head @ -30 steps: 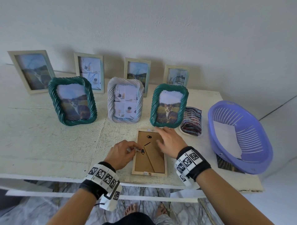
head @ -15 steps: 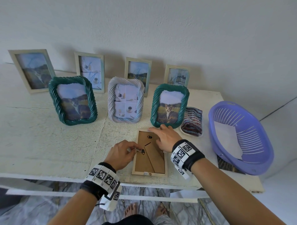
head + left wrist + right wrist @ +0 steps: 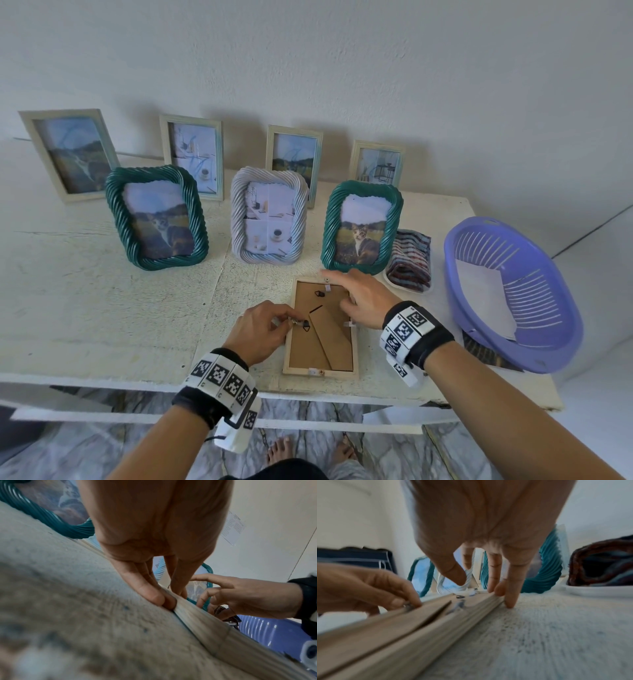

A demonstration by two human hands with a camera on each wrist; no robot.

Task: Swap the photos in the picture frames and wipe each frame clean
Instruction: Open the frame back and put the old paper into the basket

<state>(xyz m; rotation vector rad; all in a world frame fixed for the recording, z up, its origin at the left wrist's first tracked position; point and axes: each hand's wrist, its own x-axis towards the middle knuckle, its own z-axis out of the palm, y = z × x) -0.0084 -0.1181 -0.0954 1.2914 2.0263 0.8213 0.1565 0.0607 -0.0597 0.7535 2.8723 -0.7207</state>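
1. There's a light wood frame (image 3: 321, 372) lying face down near the front edge of the white table (image 3: 102, 308), its brown backing board (image 3: 310, 346) facing up and the fold-out stand flat against it.
2. The left hand (image 3: 262, 330) is at the frame's left edge, knuckles up, fingers curled in. Thumb and fingertips pinch a small metal clip (image 3: 297, 322) on that edge. In the left wrist view the fingers (image 3: 150, 596) are bunched right down at the frame's rim where it meets the table.
3. The right hand (image 3: 363, 296) is over the frame's upper right part, wrist bent, forearm coming in from the lower right. Its index finger points out toward the top edge of the frame, the others bend down. It's relaxed and not gripping anything.
4. In the right wrist view, the fingertips (image 3: 509, 601) touch down along the frame's right side, 1 on the table right beside the rim.
5. Just behind it stands a green twisted frame (image 3: 361, 228) with a cat photo, next to a white twisted frame (image 3: 269, 219) and another green one (image 3: 156, 217).
6. 4 pale flat frames (image 3: 294, 161) lean on the wall behind those.
7. To the right there's a folded striped cloth (image 3: 409, 262) on a small dish and a purple basket (image 3: 534, 356) with paper in it.
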